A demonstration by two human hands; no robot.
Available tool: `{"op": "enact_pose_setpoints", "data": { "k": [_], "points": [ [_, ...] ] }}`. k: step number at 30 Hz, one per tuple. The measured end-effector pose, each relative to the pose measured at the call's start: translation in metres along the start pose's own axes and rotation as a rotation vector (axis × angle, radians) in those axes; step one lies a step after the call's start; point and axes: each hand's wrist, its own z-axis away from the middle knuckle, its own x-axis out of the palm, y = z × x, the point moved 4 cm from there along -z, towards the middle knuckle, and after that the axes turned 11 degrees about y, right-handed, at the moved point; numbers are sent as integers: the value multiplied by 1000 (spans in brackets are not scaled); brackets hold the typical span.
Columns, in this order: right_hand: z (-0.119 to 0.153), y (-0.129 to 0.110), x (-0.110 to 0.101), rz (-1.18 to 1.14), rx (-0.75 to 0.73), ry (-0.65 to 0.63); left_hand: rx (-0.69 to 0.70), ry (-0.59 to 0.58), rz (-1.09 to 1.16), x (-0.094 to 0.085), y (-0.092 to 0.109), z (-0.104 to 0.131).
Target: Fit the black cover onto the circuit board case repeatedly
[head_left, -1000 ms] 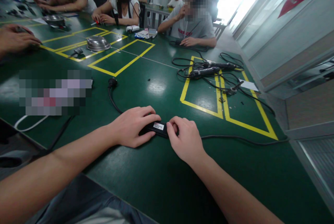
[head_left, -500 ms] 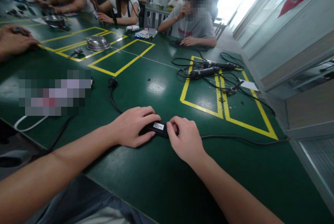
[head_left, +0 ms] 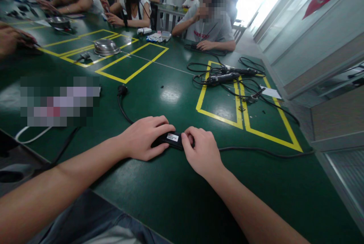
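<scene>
A small black power adapter [head_left: 172,138] with a white printed label lies on the green table between my hands. My left hand [head_left: 146,138] is closed around its left end, thumb on the near side and fingers on the far side. At the right end, my right hand [head_left: 201,147] grips it with thumb and bent fingers. Both ends are partly hidden under my hands. A black cord with a plug [head_left: 122,90] emerges beyond my left hand. Another black cable [head_left: 261,151] runs from beside my right hand toward the table's right edge.
Two black electric screwdrivers [head_left: 223,78] lie among tangled cables at the right, near yellow tape outlines [head_left: 220,118]. Farther left sits a metal bowl [head_left: 106,47]. A blurred-out object [head_left: 61,102] lies at the left. Other people sit around the table, one hand [head_left: 11,41] at far left.
My hands and the adapter hold the same position. At the far left, another person's hand has shifted and turned, with a dark thin object now pointing to the right.
</scene>
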Motion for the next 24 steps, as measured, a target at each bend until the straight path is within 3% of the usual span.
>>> {"op": "enact_pose_setpoints", "data": {
  "k": [24],
  "points": [
    [0, 0, -1, -14, 2, -8, 21, -12, 34, -1, 0, 0]
  ]
}}
